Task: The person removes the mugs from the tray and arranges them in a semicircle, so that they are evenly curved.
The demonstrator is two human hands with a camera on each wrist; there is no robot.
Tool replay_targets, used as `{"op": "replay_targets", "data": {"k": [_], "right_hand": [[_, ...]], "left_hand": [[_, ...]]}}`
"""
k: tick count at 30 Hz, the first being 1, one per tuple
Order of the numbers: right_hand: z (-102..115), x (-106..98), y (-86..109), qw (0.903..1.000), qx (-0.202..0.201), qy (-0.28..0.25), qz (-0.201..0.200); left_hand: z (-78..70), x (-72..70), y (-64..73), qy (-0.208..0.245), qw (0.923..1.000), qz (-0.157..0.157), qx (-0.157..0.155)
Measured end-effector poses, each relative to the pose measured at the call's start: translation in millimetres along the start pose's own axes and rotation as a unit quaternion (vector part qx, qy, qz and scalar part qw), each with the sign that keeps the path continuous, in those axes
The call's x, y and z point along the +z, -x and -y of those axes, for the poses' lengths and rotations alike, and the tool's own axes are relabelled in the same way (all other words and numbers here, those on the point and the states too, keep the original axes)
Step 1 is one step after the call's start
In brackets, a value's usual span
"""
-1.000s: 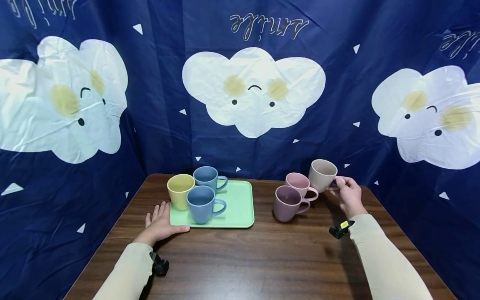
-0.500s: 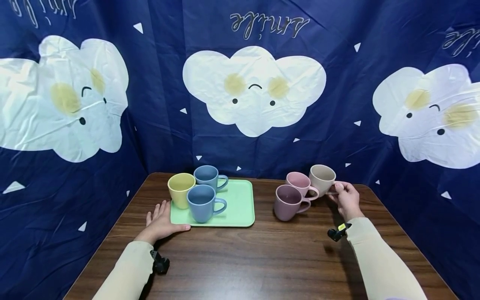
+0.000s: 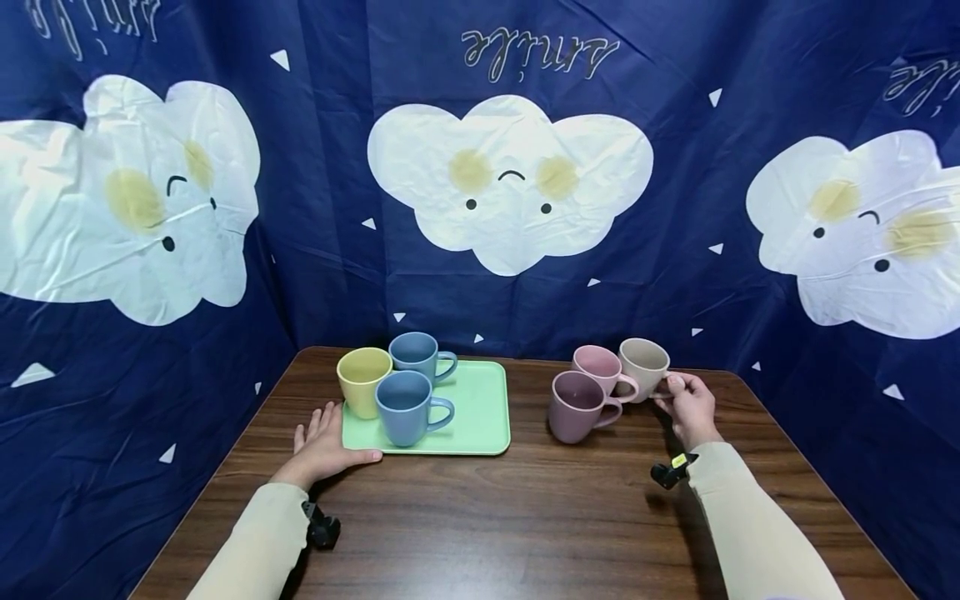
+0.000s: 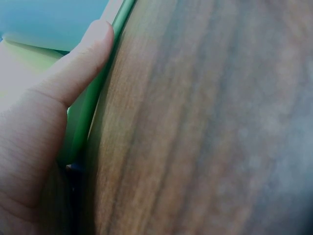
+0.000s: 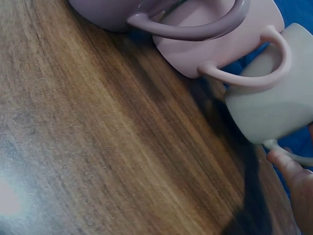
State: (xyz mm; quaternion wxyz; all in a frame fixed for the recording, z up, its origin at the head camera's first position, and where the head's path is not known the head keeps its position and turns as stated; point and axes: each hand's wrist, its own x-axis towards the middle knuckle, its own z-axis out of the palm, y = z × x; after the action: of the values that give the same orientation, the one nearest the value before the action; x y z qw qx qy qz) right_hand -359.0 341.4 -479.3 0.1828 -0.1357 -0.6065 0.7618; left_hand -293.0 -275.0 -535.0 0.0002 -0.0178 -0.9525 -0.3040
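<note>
My right hand (image 3: 690,406) pinches the handle of a beige mug (image 3: 642,371) at the back right of the table. In the right wrist view the fingers (image 5: 288,169) are at that mug's handle, and the beige mug (image 5: 274,93) is upright close over the wood. Beside it stand a pink mug (image 3: 597,365) and, nearer me, a purple mug (image 3: 573,412). My left hand (image 3: 318,450) lies with fingers spread at the near left corner of a green tray (image 3: 480,417), its thumb (image 4: 90,56) along the rim. On the tray sit a yellow mug (image 3: 362,387) and two blue mugs (image 3: 405,417).
Brown wood-grain table (image 3: 480,525) extends in front of the tray and mugs. A dark blue curtain (image 3: 322,250) with white clouds hangs close behind the table and along both sides. The tray's right half is bare green surface.
My right hand has lowered the beige mug toward the table, behind the pink mug's right side. The left hand, the tray and the other mugs have stayed in place.
</note>
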Motion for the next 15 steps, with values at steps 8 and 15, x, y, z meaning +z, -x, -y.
{"op": "replay_targets", "data": {"k": [8, 15], "right_hand": [[-8, -2, 3.6, 0.9999, -0.006, -0.003, 0.011], [-13, -2, 4.9, 0.9999, 0.0, -0.015, 0.005]], "left_hand": [[-2.1, -1.1, 2.2, 0.001, 1.0, 0.0, 0.003], [-2.6, -1.4, 3.1, 0.004, 1.0, -0.001, 0.005]]}}
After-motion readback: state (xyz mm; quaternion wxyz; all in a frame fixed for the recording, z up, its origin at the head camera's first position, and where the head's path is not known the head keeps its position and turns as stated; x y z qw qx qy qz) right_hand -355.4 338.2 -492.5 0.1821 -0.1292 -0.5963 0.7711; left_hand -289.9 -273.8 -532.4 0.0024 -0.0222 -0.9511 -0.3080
